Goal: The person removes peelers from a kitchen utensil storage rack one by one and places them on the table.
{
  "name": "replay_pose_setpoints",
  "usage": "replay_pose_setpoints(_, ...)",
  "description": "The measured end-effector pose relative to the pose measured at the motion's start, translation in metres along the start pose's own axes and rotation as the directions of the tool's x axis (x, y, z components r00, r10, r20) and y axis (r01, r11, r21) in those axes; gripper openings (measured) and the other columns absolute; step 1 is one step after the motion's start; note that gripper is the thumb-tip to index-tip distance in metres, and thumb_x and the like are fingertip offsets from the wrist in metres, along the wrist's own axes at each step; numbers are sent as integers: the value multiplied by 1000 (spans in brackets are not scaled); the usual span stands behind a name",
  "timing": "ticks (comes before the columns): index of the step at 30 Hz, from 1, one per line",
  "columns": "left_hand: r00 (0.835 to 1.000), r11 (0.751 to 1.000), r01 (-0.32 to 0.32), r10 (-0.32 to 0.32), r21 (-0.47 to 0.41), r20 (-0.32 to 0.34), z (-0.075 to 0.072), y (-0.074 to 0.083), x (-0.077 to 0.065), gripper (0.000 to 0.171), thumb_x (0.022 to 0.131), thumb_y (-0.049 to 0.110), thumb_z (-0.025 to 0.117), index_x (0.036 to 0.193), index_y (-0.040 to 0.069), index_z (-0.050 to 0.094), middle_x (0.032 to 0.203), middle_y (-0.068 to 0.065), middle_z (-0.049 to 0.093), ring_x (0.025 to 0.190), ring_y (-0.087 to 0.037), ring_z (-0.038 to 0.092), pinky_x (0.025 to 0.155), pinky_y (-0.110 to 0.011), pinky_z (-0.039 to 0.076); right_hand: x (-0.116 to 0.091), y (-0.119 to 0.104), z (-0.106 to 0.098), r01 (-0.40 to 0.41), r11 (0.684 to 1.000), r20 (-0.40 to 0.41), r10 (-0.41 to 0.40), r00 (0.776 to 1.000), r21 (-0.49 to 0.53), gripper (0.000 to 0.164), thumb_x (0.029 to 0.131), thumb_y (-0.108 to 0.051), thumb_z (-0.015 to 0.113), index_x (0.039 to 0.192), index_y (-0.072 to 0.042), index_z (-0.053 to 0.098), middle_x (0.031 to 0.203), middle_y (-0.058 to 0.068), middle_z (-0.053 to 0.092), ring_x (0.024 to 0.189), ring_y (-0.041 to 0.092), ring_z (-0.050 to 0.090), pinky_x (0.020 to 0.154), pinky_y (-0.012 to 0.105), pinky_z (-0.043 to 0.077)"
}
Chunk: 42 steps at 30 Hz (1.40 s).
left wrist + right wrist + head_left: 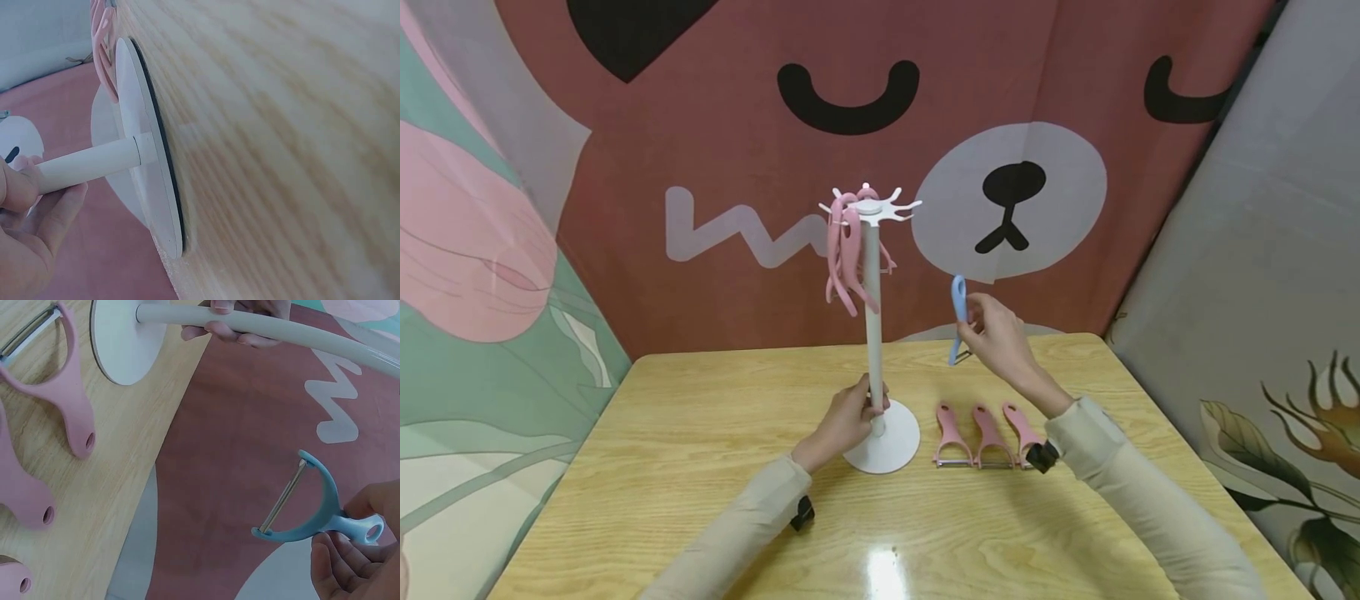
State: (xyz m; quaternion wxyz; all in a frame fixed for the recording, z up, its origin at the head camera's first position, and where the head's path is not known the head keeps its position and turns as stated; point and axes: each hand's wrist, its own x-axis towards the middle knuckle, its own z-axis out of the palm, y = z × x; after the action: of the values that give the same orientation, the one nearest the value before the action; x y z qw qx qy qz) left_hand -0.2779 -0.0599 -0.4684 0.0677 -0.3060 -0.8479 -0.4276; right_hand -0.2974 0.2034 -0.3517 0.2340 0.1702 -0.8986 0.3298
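A white stand [874, 333] with a round base [887, 454] and a ring of hooks on top stands upright on the table. My left hand [848, 417] grips its pole low down, just above the base. Several pink peelers [850, 250] hang from the hooks on the stand's left and back. My right hand [998, 333] pinches a blue peeler [325, 515] by its handle, held in the air right of the pole, hole end up and blade down. Below that hand, three pink peelers [987, 433] lie in a row on the table, blades toward me.
The wooden table [700, 467] reaches back to a curtain [737, 292] with a bear's face. Another printed curtain [1225, 292] hangs along the right side. The hooks [906, 207] on the stand's right side hold nothing.
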Motion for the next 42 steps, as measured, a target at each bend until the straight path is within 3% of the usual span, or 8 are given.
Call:
replay_pose_setpoints(10, 1000, 1000, -11, 11, -9, -5, 0, -1, 0, 23, 91, -9, 64, 108, 5, 55, 90, -3, 64, 90, -18, 69, 75, -29, 57, -5, 8, -3, -18, 1000, 61, 17, 998, 10, 36, 93, -6, 63, 126, 7, 55, 90, 14, 65, 70, 23, 66, 53, 33, 52)
replay_pose_setpoints(23, 1000, 1000, -19, 19, -15, -16, 1, -3, 0, 24, 90, -9, 65, 106, 6, 54, 90, -4, 64, 89, -20, 69, 75, -29, 57, -11, 17, -6, -35, 995, 106, 45, 993, -89, 37, 90, -7, 64, 123, 8, 57, 86, 13, 67, 68, 22, 65, 49, 30, 46)
replay_pose_setpoints(32, 1000, 1000, -10, 10, -9, -1, 1, -2, 0, 23, 91, -9, 64, 107, 5, 54, 90, -3, 64, 90, -20, 69, 75, -29, 57, -13, 21, -7, -37, 990, 159, 59, 986, -133, 39, 87, -5, 64, 121, 12, 56, 83, 14, 68, 58, 17, 58, 50, 31, 45)
replay_pose_setpoints(42, 1000, 1000, -7, 7, -14, -2, 1, -2, 0, 23, 91, -8, 64, 107, 5, 54, 90, -3, 64, 90, -19, 69, 75, -29, 57, -16, 26, -10, -86, 981, 241, 127, 962, -174, 47, 89, -6, 64, 129, 15, 51, 79, 12, 65, 46, 13, 51, 41, 29, 38)
